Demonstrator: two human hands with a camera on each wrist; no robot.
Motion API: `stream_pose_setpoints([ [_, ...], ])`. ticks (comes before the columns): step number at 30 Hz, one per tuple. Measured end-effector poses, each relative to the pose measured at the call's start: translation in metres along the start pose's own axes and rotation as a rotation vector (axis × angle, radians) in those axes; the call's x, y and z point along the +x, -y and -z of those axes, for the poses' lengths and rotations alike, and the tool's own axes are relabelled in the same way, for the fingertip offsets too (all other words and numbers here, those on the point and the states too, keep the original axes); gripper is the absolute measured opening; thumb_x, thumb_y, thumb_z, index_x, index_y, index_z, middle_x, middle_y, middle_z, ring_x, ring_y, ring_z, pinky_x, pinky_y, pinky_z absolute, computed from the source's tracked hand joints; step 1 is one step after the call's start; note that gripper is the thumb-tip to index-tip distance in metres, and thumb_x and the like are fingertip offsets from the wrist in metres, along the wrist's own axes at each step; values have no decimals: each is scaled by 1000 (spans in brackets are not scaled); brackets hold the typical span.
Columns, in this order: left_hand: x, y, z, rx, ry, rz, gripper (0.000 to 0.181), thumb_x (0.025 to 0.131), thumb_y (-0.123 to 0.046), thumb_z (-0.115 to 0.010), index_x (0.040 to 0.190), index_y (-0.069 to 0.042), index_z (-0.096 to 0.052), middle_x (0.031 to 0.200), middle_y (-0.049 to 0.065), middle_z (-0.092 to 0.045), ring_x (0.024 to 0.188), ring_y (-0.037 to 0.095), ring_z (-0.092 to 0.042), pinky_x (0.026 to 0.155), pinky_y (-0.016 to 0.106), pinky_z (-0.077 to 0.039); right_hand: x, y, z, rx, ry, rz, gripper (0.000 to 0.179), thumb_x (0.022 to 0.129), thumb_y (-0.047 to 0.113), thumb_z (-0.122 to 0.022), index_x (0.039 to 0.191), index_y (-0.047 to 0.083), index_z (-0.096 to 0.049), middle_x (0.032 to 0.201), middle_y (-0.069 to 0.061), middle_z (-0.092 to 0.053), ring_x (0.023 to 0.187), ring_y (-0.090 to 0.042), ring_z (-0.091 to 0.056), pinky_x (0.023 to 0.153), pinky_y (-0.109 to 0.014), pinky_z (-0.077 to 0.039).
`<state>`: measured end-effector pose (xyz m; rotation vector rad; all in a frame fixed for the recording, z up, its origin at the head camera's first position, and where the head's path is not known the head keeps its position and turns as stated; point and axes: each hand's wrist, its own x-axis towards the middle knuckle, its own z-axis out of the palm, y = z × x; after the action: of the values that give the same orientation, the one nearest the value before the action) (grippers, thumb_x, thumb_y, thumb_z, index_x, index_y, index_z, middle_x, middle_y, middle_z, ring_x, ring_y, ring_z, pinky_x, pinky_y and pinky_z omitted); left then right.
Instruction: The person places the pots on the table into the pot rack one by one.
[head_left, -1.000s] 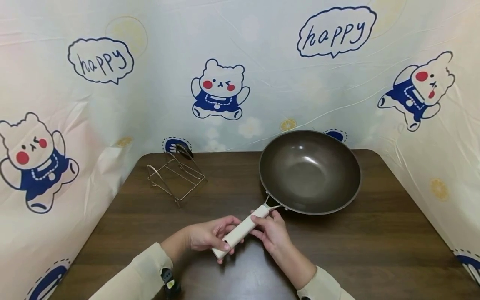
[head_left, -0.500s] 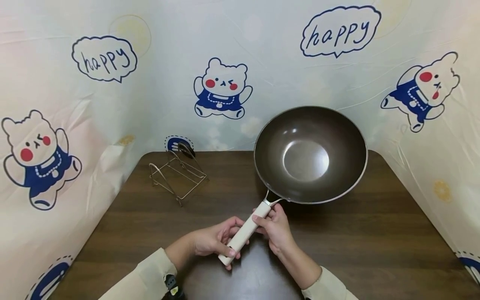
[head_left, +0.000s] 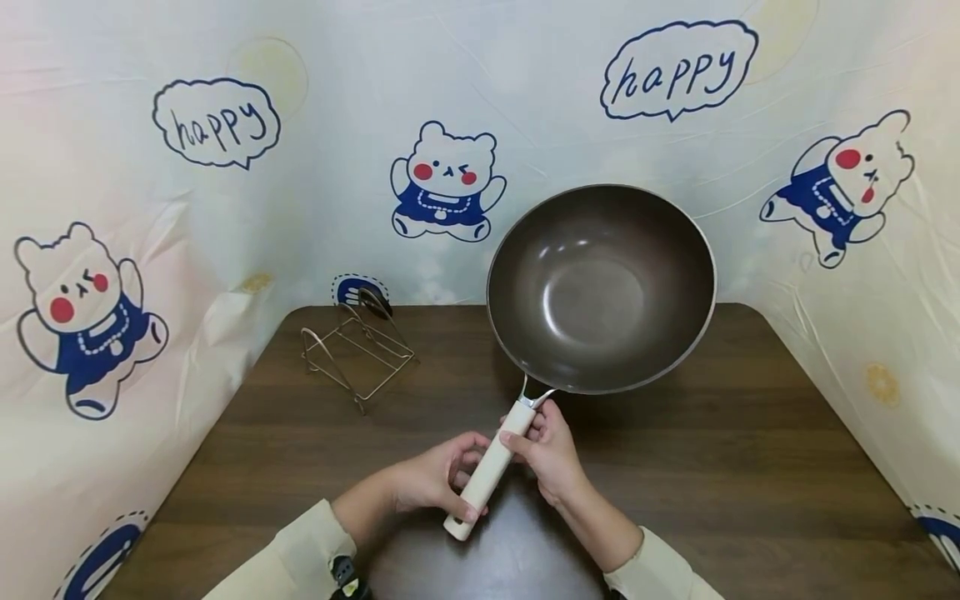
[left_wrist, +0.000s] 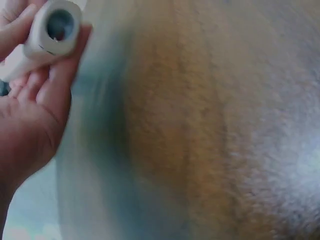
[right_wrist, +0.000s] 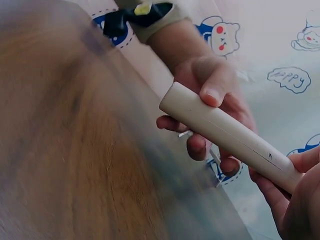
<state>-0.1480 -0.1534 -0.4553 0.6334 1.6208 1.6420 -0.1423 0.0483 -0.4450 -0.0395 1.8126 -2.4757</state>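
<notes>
A deep dark-brown wok (head_left: 600, 292) is held up over the table's right half, its inside tilted toward me. Its cream handle (head_left: 491, 467) slants down to the left. My left hand (head_left: 435, 479) grips the handle's end, thumb on top and fingers beneath. Nearer the pan, my right hand (head_left: 551, 458) holds the handle with its thumb laid across it. In the left wrist view the handle's hollow end (left_wrist: 60, 27) shows between thumb and fingers. The right wrist view shows both hands along the handle (right_wrist: 230, 135).
A wire rack (head_left: 356, 358) stands on the table's left side, with a dark round piece at its back. The brown wooden table (head_left: 262, 467) ends at a cloth backdrop (head_left: 337, 208) printed with bears, which surrounds it on the back and both sides.
The wok has risen off the table's back right and tipped more toward me, then shifted slightly left. Both hands have kept hold of the handle, whose end has moved a little right and down.
</notes>
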Motion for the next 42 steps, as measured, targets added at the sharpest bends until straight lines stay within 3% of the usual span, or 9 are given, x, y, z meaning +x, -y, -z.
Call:
stream_pose_setpoints([
  [5,-2,-9,-10,456,-199,-11,89,63,-3,-90,137,-5,-40,101,7,-56,74,14,-63,64,28,-55,6,2,0,-23,-13,9,46,80,-18,-64,117,-5,-41,99,-17,-65,84,-21,-64,61,-31,-55],
  [7,-2,-12,-12,572,-240,-19,93,62,-9,-92,139,-7,-41,96,3,-57,68,11,-59,61,26,-53,8,3,1,-28,-15,12,46,80,-18,-64,117,-5,-41,99,-17,-65,85,-21,-64,62,-33,-56],
  [10,-2,-14,-14,644,-272,-32,92,62,-11,-93,140,-10,-43,92,1,-58,65,9,-57,59,25,-52,10,4,2,-40,-12,17,45,80,-18,-65,117,-5,-42,99,-17,-66,86,-22,-65,62,-34,-56],
  [23,2,-10,-22,636,-290,-37,88,65,-12,-92,136,-9,-40,91,2,-57,64,9,-57,56,25,-51,14,1,12,-116,60,53,46,80,-17,-65,119,-6,-42,114,-34,-59,93,-25,-65,65,-30,-56],
  [34,2,1,-27,606,-353,-65,87,65,-12,-91,135,-9,-39,89,1,-57,62,7,-57,55,24,-51,22,0,19,-155,200,79,47,81,-14,-66,119,-6,-41,115,-37,-57,95,-23,-63,70,-30,-56],
  [42,1,-3,-28,605,-410,-83,87,64,-12,-92,134,-7,-41,90,3,-57,61,9,-56,54,25,-50,31,6,18,-150,271,64,48,83,-12,-66,122,-6,-39,117,-37,-55,95,-22,-63,70,-33,-57],
])
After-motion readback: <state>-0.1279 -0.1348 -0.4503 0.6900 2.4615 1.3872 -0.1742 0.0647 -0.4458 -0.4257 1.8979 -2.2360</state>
